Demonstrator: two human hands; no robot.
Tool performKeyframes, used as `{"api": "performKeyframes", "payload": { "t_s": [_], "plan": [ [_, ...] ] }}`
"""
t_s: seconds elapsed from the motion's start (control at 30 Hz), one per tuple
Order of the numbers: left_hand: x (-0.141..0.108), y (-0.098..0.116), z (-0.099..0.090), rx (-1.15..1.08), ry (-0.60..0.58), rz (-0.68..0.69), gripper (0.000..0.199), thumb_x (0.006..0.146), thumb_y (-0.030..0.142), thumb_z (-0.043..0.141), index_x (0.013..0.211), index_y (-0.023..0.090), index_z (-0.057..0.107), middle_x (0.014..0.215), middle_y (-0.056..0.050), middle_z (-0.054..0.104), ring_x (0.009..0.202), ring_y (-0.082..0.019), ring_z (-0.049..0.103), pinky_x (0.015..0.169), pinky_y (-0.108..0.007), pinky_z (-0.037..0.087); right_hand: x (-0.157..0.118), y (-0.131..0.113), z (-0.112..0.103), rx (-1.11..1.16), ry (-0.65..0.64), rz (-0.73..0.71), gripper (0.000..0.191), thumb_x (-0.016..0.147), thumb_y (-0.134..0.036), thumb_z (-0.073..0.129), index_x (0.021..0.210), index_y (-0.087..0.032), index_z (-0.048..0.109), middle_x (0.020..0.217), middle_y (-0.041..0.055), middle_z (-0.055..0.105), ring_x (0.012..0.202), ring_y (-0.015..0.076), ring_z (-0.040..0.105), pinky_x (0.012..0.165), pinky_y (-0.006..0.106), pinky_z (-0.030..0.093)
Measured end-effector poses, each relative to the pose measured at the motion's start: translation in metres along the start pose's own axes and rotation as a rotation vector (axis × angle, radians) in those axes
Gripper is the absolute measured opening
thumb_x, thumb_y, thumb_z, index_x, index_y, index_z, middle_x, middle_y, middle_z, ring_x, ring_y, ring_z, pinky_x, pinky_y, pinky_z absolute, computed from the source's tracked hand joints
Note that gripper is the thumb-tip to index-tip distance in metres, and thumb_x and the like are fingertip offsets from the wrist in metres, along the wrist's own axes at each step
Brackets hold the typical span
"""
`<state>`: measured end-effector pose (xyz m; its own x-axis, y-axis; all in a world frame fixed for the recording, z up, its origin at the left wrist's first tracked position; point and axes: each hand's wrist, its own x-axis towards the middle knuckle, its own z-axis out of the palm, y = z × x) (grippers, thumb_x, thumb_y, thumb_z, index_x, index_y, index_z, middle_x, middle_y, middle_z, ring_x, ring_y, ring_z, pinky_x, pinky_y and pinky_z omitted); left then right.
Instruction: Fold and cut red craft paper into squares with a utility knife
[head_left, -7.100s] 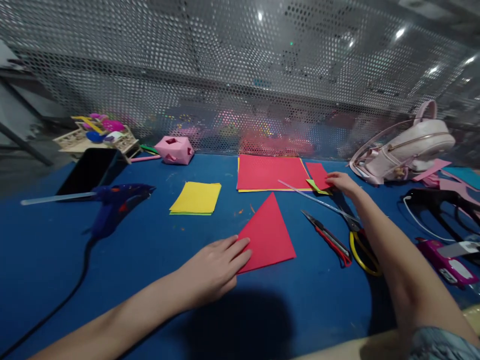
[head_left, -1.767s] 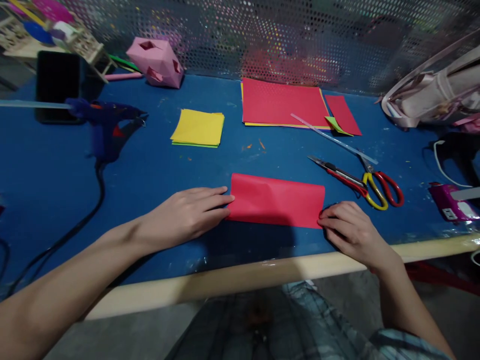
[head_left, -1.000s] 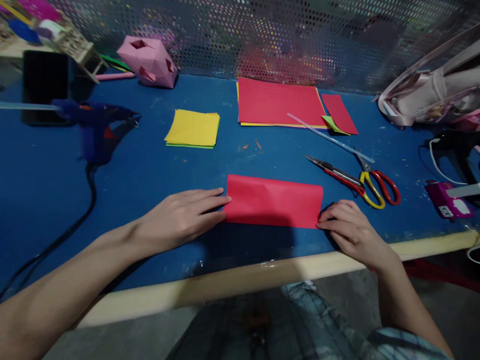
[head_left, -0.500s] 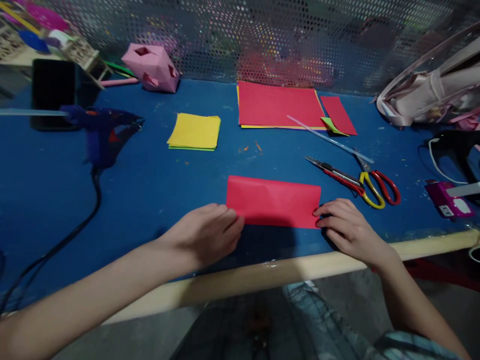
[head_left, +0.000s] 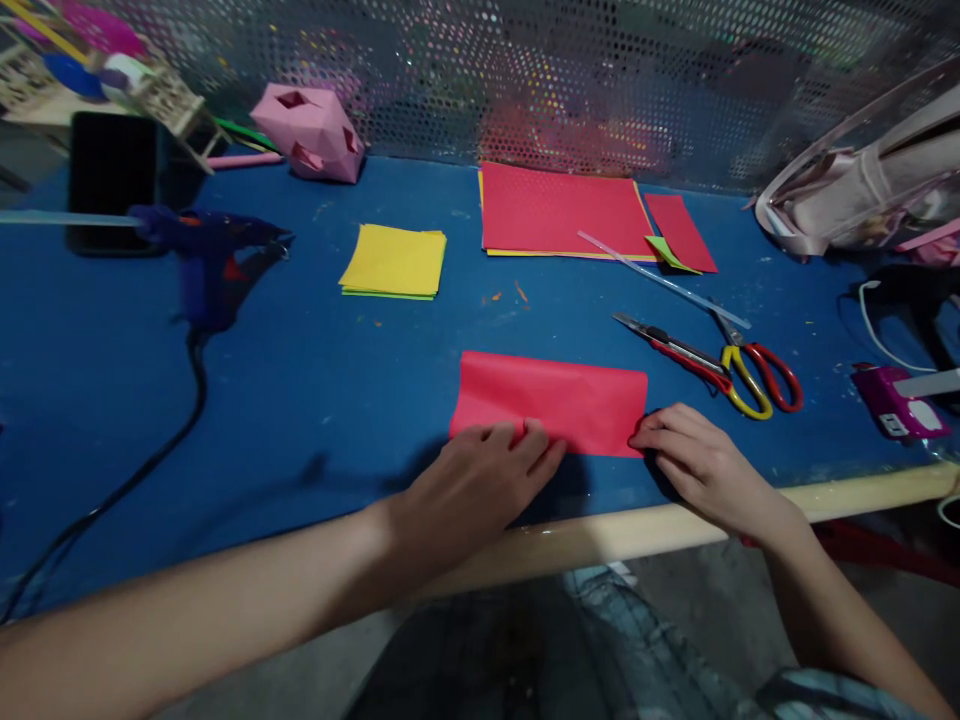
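A folded sheet of red paper (head_left: 555,385) lies on the blue table near its front edge, its long side running left to right. My left hand (head_left: 484,480) rests over the paper's near edge, left of its middle, with the fingers slightly bent, apart and touching the paper. The part of the edge under that hand is hidden. At the near right corner, my right hand (head_left: 694,455) has its fingertips closed together on the paper. To the right lie a box cutter (head_left: 675,352) and scissors (head_left: 750,375) with one yellow and one red handle.
Behind are yellow square sheets (head_left: 394,262), a stack of red sheets (head_left: 562,210), a narrow red piece (head_left: 684,232) and a clear glue stick (head_left: 667,282). A blue glue gun (head_left: 206,265) with a cord lies left, near a phone (head_left: 112,180) and a pink paper model (head_left: 311,130).
My left hand has moved right from the paper's left corner to along its near edge, and its fingers have spread. My right hand stays at the right corner.
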<state>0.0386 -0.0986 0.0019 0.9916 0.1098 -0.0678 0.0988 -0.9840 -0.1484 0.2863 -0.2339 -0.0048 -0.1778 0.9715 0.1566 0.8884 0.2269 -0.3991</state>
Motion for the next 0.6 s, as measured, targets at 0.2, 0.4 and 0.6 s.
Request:
{"api": "performKeyframes", "payload": {
  "t_s": [0.2,0.4,0.6],
  "plan": [
    [0.004,-0.003,0.003,-0.021,-0.027,0.003,0.055,0.089,0.013,0.056,0.142,0.024,0.044,0.115,-0.010,0.062,0.083,-0.021,0.064,0.062,-0.032,0.050,0.008,0.002,-0.004,0.075,0.141,0.092,0.030,0.092,-0.008,0.043,0.109,-0.022,0.064,0.104,0.0096,0.064,0.098,0.0214,0.061,0.083,0.039,0.053],
    [0.007,-0.003,-0.001,-0.056,-0.086,-0.001,0.053,0.090,0.014,0.055,0.141,0.023,0.045,0.116,-0.012,0.061,0.088,-0.023,0.064,0.064,-0.031,0.050,0.031,0.018,-0.006,-0.046,0.192,0.105,0.026,0.094,-0.018,0.049,0.117,-0.021,0.061,0.123,0.0138,0.060,0.117,0.0269,0.057,0.100,0.051,0.046],
    [0.005,-0.002,-0.001,-0.056,-0.084,-0.004,0.052,0.091,0.013,0.052,0.141,0.024,0.047,0.117,-0.013,0.060,0.088,-0.025,0.064,0.064,-0.036,0.053,0.036,0.026,0.000,-0.016,0.105,0.149,0.027,0.096,-0.021,0.048,0.121,-0.020,0.057,0.116,0.0128,0.065,0.110,0.0262,0.060,0.095,0.049,0.050]
  ]
}}
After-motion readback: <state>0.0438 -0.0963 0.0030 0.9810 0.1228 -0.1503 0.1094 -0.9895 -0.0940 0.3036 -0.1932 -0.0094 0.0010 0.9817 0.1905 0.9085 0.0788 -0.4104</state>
